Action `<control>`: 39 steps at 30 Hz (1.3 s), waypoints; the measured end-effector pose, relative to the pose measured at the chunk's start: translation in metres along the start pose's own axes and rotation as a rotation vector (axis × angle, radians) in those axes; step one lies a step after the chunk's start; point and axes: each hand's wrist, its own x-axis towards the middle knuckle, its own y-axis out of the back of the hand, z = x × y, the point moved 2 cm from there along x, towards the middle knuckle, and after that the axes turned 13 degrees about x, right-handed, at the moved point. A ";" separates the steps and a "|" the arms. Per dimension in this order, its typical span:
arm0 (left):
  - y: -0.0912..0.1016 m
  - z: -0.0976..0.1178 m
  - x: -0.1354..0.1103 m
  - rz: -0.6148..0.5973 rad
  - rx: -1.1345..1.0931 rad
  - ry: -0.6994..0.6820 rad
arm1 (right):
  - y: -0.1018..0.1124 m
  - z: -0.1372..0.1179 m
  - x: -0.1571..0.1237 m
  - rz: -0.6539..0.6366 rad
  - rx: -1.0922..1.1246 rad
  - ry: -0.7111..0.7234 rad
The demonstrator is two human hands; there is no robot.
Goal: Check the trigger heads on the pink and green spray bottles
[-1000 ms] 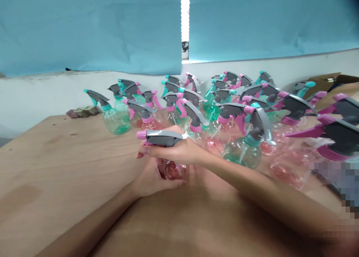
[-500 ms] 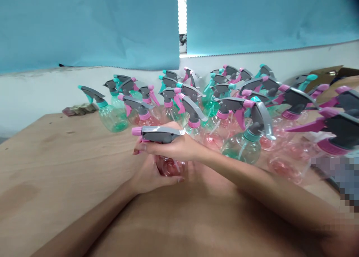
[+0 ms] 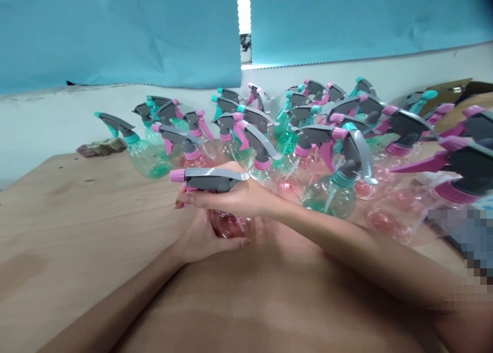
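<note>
A spray bottle (image 3: pixel 232 224) with a clear pink body stands upright between my hands on the wooden table. Its grey spray head (image 3: pixel 211 180) has a pink nozzle that points left. My left hand (image 3: pixel 202 237) is wrapped round the lower body, thumb on the near side. Above it, my right hand (image 3: pixel 231 199) grips the neck and trigger just under the spray head, its fingers reaching round at the left. The palm and wrist hide the collar and most of the trigger.
Many similar spray bottles, such as a green one (image 3: pixel 148 155) and a teal-collared one (image 3: pixel 333 194), crowd the table (image 3: pixel 77 230) behind and right. A crumpled object (image 3: pixel 100 148) lies at the far left. A cardboard box (image 3: pixel 460 94) is at back right. Blue sheeting (image 3: pixel 123 35) covers the wall.
The whole view has shifted a little, so everything appears slightly further left and higher. Both hands keep their hold on the same spray bottle.
</note>
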 end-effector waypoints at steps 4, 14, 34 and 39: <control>-0.001 -0.003 -0.001 0.013 0.035 -0.018 | -0.001 0.001 0.000 0.027 0.004 0.002; -0.002 -0.006 0.002 -0.002 0.022 -0.019 | 0.001 0.006 0.000 -0.003 -0.002 0.042; -0.001 -0.003 0.002 -0.001 -0.028 -0.025 | -0.001 -0.001 0.000 0.043 0.002 0.012; -0.002 -0.004 0.001 -0.015 -0.022 -0.015 | -0.001 -0.001 0.000 0.038 0.029 0.011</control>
